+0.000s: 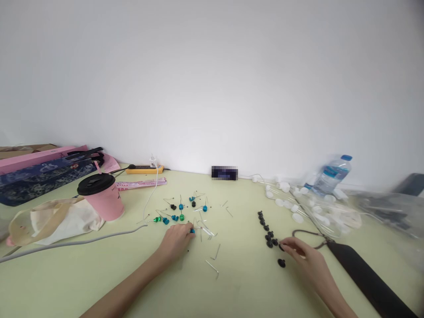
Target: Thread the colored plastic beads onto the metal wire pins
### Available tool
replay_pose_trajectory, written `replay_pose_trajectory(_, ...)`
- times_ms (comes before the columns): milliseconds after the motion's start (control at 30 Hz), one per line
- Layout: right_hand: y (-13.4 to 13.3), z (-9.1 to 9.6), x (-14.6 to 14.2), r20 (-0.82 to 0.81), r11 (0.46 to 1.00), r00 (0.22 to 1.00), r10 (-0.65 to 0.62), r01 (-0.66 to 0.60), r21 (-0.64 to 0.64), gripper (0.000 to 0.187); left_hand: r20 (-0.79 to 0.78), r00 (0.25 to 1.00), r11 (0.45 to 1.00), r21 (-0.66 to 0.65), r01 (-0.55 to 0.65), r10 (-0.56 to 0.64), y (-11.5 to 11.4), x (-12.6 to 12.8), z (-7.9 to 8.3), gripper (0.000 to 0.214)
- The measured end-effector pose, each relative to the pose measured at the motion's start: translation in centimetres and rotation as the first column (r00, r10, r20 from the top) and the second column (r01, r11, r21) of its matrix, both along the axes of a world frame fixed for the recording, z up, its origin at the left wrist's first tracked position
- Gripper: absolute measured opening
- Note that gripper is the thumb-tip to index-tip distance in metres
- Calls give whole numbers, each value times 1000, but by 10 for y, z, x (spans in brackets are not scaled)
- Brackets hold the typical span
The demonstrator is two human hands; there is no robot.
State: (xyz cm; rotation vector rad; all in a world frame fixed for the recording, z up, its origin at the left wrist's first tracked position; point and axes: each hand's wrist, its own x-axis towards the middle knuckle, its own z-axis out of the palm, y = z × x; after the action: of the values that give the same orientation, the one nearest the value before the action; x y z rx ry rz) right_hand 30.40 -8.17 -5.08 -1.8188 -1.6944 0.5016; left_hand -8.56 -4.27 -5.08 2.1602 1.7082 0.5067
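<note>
At 5 o'clock on the tabletop, our right hand has thumb and fingertips nearly together on a black knobbed disc; at 7, our left hand's bent fingers meet a blue bead, grip unclear. We should pinch lightly, clear of the row of black discs, its long axis running 11 to 5 o'clock; our fingers hide the pinched disc's pointing.

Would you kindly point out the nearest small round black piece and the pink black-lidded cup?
Nearest small round black piece [281, 263], head view: middle of its disc.
Pink black-lidded cup [104, 203], head view: its pink wall.
</note>
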Motion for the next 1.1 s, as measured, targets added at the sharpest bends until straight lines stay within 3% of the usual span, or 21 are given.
replay_pose_trajectory(67,-2,-11,4,39,1000,999,25,-25,4,23,-27,1000,1000,-8,-14,14,3,1,-2,16)
replay_pose_trajectory(167,-1,-14,0,84,998,995,55,-55,-6,23,18,1000,1000,-22,-6,6,4,-5,3,24)
replay_pose_trajectory(300,-3,-1,-8,109,999,994,-14,9,42,30,176,984,1000,17,-11,8,3,-33,23,29)
replay_pose_trajectory(400,-6,15,-24,124,989,992,-33,15,146,32,170,985,994,106,-19,1,3,-57,35,30)
replay_pose_trajectory(467,-8,25,-43,123,982,991,44,-66,176,28,83,995,991,128,44,-55,5,-65,35,27)
replay_pose_trajectory(533,-9,37,-69,109,965,974,199,-214,152,23,-33,993,988,99,116,-113,6,-66,27,22)
replay_pose_trajectory(700,-9,65,-139,95,824,835,542,-550,136,22,-220,970,992,49,112,-99,6,-50,3,19)
replay_pose_trajectory(800,-9,73,-170,98,758,766,636,-643,108,22,-165,985,994,84,69,-54,4,-53,10,21)
replay_pose_trajectory(900,-9,70,-187,37,736,741,670,-670,96,21,131,991,993,118,-6,-9,2,-65,31,15)
replay_pose_trajectory(967,-8,62,-193,-120,750,741,660,-659,60,22,436,899,996,87,-12,-27,0,-68,44,9)
replay_pose_trajectory(1033,-7,52,-198,-400,753,697,595,-658,-26,30,710,702,998,51,30,-57,-5,-59,50,12)
replay_pose_trajectory(1100,-6,43,-203,-693,725,582,425,-677,-124,44,855,510,995,56,78,-88,-14,-38,46,15)
